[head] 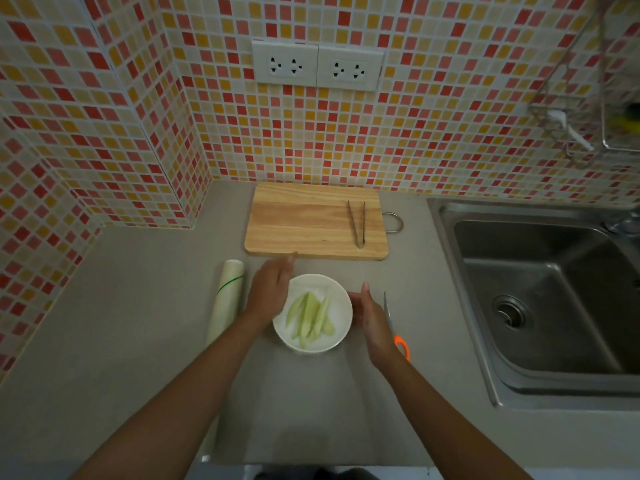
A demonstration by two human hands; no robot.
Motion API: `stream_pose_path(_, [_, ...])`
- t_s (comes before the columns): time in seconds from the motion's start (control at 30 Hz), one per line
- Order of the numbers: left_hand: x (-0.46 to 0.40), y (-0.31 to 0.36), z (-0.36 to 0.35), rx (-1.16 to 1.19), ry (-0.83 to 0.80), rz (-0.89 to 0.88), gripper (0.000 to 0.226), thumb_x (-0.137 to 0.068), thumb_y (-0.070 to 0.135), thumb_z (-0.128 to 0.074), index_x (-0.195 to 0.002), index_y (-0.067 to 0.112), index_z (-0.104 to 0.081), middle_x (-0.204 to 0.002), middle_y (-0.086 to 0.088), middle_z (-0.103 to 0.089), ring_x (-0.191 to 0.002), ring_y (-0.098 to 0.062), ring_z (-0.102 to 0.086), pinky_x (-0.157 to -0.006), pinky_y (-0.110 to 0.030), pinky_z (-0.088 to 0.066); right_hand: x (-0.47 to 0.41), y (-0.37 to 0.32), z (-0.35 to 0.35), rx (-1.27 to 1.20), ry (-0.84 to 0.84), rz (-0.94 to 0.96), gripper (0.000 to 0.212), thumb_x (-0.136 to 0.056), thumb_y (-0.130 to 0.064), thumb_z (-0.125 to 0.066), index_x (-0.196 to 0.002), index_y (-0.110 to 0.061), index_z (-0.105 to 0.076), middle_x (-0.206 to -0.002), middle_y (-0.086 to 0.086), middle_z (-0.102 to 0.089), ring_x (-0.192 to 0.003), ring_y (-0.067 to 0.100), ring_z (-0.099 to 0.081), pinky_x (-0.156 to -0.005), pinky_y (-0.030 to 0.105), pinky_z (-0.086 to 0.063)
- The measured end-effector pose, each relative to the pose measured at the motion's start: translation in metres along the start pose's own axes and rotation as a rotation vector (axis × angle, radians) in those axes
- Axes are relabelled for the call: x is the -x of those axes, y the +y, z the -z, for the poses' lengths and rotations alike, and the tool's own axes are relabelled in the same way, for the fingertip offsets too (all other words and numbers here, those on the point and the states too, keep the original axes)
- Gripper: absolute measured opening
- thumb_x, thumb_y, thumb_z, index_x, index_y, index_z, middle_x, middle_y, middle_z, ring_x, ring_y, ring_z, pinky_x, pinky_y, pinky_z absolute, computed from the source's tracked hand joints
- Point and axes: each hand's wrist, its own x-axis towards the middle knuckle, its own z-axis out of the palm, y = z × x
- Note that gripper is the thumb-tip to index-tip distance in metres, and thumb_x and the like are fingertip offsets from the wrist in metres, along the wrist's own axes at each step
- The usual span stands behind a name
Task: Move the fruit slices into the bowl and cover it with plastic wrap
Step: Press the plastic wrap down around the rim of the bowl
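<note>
A white bowl (337,329) stands on the grey counter and holds several pale green fruit slices (310,315). A thin film of plastic wrap seems to lie over the bowl's top, with wrinkles near the far rim. My left hand (272,289) rests flat against the bowl's left side, fingers stretched out. On the bowl's right side, my right hand (369,315) also lies flat with fingers extended. Neither hand grips anything. The roll of plastic wrap (227,301) lies on the counter just left of my left hand.
A wooden cutting board (304,220) lies behind the bowl with metal tongs (358,223) on its right part. Orange-handled scissors (394,325) lie right of my right hand. A steel sink (540,299) fills the right side. A tiled wall stands behind and to the left.
</note>
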Motion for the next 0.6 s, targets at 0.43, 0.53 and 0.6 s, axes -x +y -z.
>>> stream_pose_path(0.43, [0.096, 0.031, -0.047, 0.787, 0.488, 0.532, 0.05, -0.103, 0.039, -0.024, -0.14, 0.013, -0.046, -0.142, -0.006, -0.051, -0.131, -0.02, -0.048, -0.114, -0.04, -0.034, -0.027, -0.012, -0.021, -0.203, -0.178, -0.154, 0.074, -0.095, -0.061, -0.022, -0.128, -0.006, -0.058, -0.129, 0.02, -0.061, -0.122, 0.034, -0.056, -0.108, 0.051, -0.039])
stream_pose_path(0.53, [0.076, 0.026, -0.042, 0.744, 0.446, 0.51, 0.051, -0.103, 0.039, -0.022, -0.13, 0.012, -0.056, -0.131, -0.011, -0.06, -0.122, -0.025, -0.055, -0.106, -0.038, -0.043, -0.021, -0.008, -0.021, -0.181, -0.141, -0.119, 0.068, -0.095, -0.061, -0.022, -0.119, -0.014, -0.065, -0.12, 0.015, -0.067, -0.115, 0.029, -0.062, -0.103, 0.046, -0.045])
stream_pose_path(0.6, [0.062, 0.018, -0.037, 0.688, 0.384, 0.504, 0.055, -0.103, 0.043, -0.02, -0.124, 0.013, -0.06, -0.123, -0.009, -0.064, -0.115, -0.024, -0.059, -0.088, -0.019, -0.05, -0.019, -0.004, -0.022, -0.146, -0.119, -0.096, 0.063, -0.096, -0.06, -0.023, -0.111, -0.019, -0.069, -0.115, 0.011, -0.07, -0.108, 0.023, -0.066, -0.097, 0.039, -0.049])
